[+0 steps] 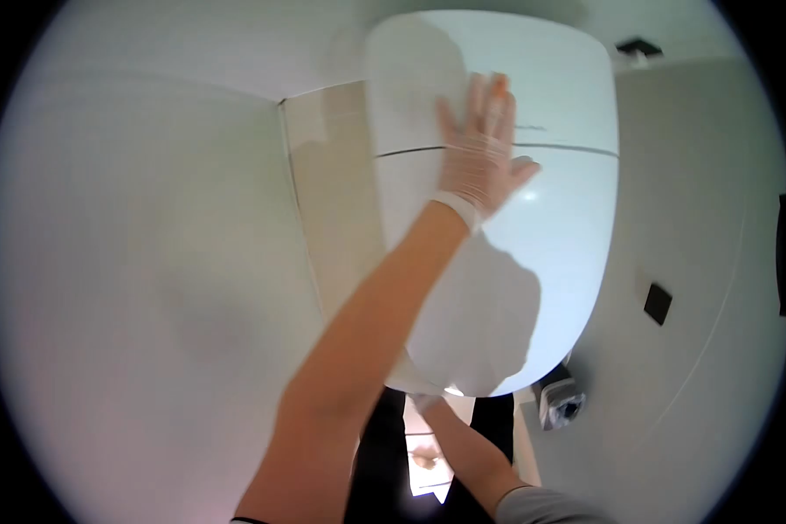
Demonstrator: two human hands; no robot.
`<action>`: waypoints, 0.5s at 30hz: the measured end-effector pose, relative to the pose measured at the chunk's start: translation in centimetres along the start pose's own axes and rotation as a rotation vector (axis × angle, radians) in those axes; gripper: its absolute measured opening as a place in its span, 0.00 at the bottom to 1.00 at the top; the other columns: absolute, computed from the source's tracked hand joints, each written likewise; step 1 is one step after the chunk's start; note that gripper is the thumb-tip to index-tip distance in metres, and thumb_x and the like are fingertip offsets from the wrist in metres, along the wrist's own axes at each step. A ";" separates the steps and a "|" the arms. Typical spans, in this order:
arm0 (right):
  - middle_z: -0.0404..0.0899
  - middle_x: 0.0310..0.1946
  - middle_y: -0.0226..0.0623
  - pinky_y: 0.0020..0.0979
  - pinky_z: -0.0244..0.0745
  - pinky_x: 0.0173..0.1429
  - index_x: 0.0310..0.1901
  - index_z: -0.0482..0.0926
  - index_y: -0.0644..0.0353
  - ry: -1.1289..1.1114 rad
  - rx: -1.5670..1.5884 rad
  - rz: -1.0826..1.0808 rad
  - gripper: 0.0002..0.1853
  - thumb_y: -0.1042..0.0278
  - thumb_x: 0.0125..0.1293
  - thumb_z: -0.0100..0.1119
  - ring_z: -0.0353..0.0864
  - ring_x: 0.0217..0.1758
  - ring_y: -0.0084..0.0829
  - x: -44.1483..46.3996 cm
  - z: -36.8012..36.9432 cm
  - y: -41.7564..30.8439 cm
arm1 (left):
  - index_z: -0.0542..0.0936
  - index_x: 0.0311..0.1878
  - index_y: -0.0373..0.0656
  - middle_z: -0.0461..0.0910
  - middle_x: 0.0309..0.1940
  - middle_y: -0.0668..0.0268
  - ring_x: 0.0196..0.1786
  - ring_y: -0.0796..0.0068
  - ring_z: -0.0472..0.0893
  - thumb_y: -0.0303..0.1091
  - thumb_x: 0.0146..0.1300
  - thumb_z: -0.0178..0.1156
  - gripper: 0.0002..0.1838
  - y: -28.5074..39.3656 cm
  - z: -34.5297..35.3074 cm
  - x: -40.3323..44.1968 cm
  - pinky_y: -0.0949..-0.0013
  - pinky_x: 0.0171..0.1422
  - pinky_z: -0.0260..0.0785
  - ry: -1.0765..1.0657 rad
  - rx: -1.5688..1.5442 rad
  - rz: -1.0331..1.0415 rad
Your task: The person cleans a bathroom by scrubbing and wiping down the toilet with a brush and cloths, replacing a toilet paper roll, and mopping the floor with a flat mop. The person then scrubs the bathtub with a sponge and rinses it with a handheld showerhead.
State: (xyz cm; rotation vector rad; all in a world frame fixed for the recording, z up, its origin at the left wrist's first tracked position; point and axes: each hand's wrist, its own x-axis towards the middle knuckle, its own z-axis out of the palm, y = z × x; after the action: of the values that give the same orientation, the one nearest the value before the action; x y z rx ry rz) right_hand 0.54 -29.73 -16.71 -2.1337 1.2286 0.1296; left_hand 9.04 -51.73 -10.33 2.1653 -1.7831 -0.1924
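The left hand (pixel 480 162) lies spread over a white toilet (pixel 555 214), fingers pointing away from the person and thumb out to the right. It is open wide with its fingers slightly apart, and has hold of nothing; blur keeps me from telling how firmly it touches the surface. A thin, see-through glove (pixel 473 179) covers it, ending in a pale band at the wrist. The palm lies across the dark seam (pixel 576 149), with the fingers over the back part (pixel 559 79) and the wrist over the closed lid (pixel 533 227). A small line of lettering (pixel 531 128) sits just right of the fingers.

The right hand (pixel 426 402) is below the left one, at the toilet's near edge. Most of it is hidden there, so I cannot tell how far it is closed or whether it holds anything. A grey sleeve (pixel 546 505) covers part of that arm, and black trousers (pixel 377 458) show on both sides of the hand. Right of it stands a dark bin (pixel 559 400) with a pale liner. Left of the left hand, a beige strip (pixel 332 166) runs alongside the toilet.
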 end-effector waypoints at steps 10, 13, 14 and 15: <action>0.75 0.53 0.36 0.45 0.66 0.56 0.51 0.77 0.52 0.241 -1.010 -0.447 0.18 0.58 0.61 0.50 0.70 0.59 0.37 29.8 -10.1 -14.5 | 0.74 0.51 0.38 0.64 0.63 0.51 0.66 0.49 0.61 0.23 0.59 0.55 0.16 -10.0 -12.2 -31.4 0.55 0.66 0.56 0.258 -0.335 -0.792; 0.62 0.67 0.36 0.57 0.47 0.66 0.66 0.66 0.44 -0.179 -1.393 -0.282 0.34 0.52 0.54 0.54 0.51 0.72 0.44 29.3 -10.5 -14.3 | 0.75 0.49 0.37 0.62 0.64 0.52 0.66 0.49 0.60 0.21 0.58 0.54 0.14 -9.3 -12.8 -40.7 0.53 0.67 0.57 0.139 -0.351 -0.963; 0.57 0.69 0.39 0.56 0.42 0.69 0.67 0.63 0.46 -0.297 -1.470 -0.231 0.33 0.52 0.59 0.49 0.47 0.74 0.46 28.1 -5.5 -11.2 | 0.76 0.47 0.37 0.63 0.63 0.52 0.65 0.48 0.61 0.22 0.58 0.54 0.13 -8.8 -12.5 -43.1 0.53 0.66 0.57 0.102 -0.431 -1.034; 0.53 0.71 0.41 0.56 0.36 0.72 0.69 0.60 0.48 -0.423 -1.538 -0.183 0.31 0.52 0.63 0.45 0.43 0.75 0.48 26.9 -0.5 -8.1 | 0.76 0.47 0.37 0.63 0.63 0.52 0.65 0.48 0.61 0.22 0.58 0.54 0.13 -8.0 -11.7 -45.1 0.53 0.66 0.57 0.088 -0.448 -1.042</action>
State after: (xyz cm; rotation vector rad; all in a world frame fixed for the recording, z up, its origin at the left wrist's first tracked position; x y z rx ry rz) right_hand 21.78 -47.05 -22.88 -3.0787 0.6062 1.8134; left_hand 10.68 -4.62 -6.66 2.4420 -0.3499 -0.6370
